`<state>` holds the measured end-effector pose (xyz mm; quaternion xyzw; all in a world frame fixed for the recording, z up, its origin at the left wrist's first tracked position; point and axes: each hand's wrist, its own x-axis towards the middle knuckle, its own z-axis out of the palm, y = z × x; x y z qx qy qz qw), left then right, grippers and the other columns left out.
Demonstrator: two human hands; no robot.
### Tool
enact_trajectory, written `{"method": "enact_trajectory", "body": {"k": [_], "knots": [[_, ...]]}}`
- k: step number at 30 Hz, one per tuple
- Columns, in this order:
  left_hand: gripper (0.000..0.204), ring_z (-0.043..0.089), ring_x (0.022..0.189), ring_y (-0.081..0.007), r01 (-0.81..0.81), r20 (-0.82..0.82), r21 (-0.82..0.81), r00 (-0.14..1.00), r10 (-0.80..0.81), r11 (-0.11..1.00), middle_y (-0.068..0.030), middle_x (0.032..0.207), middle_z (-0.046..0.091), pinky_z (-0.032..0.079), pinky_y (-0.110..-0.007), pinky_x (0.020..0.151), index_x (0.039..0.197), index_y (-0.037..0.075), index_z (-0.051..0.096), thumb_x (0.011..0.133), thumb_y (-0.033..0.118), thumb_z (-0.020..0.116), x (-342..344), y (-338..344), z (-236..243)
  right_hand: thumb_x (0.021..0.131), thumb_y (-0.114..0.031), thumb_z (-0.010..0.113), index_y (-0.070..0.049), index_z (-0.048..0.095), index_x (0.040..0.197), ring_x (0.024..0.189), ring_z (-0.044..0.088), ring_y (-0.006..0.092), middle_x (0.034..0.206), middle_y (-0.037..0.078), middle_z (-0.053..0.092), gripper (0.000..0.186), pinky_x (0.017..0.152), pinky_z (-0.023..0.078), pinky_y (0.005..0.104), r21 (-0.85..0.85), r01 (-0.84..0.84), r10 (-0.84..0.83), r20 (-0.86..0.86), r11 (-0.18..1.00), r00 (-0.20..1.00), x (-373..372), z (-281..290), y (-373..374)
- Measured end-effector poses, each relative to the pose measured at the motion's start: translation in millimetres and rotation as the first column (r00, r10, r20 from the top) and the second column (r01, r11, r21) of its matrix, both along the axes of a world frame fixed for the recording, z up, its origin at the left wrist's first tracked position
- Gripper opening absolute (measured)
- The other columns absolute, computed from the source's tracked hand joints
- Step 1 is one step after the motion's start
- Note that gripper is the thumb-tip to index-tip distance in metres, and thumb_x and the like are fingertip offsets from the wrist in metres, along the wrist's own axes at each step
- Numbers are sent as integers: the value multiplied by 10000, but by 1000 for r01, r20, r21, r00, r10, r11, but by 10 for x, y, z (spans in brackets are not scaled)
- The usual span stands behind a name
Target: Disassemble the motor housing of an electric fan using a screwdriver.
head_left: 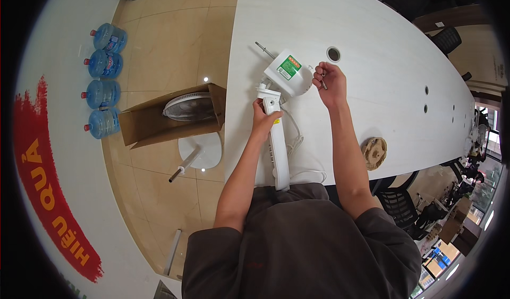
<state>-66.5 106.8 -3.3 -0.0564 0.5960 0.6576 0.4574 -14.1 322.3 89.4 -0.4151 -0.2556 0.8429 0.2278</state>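
On the white table lies the upper part of a fan: a rounded white motor housing (300,81) with a green label, and a metal shaft (264,50) pointing away to the far left. It joins a long white control column (278,155) that runs back to my waist. My left hand (263,121) is wrapped round the column just below the joint. Raised to the right of the housing, my right hand (333,85) has its fingers curled round a small, thin metal piece (323,81), too small to make out. A white cord (295,143) lies coiled beside the column.
Left of the table, an open cardboard box (143,130) holds a fan grille (186,108). A round white base with a pole (208,149) stands by it. Several blue water bottles (106,94) line the wall. A moulded pulp piece (374,153) lies near the table's right edge, with chairs (397,203) beyond.
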Motion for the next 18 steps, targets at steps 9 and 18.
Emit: {"method": "enact_trajectory", "body": {"k": [9,18], "knots": [[833,536,1113,-243,-35,120,64,992,27,997,-130,1231,493,491,-386,914,1363,47,281,668,-23,736,-54,-72,-25,827,-443,693,-14,694,859,773,680,302,810,152,691,430,689,532,375,509,-847,-66,850,-151,523,-924,-20,-59],[846,528,1169,-248,-15,121,95,993,3,995,-143,1283,491,464,-381,978,1391,30,261,700,-2,747,-25,-97,-95,791,-283,688,-100,736,945,839,712,273,902,91,723,244,679,560,371,29,-891,-153,982,-453,110,-1627,-232,-82]]}}
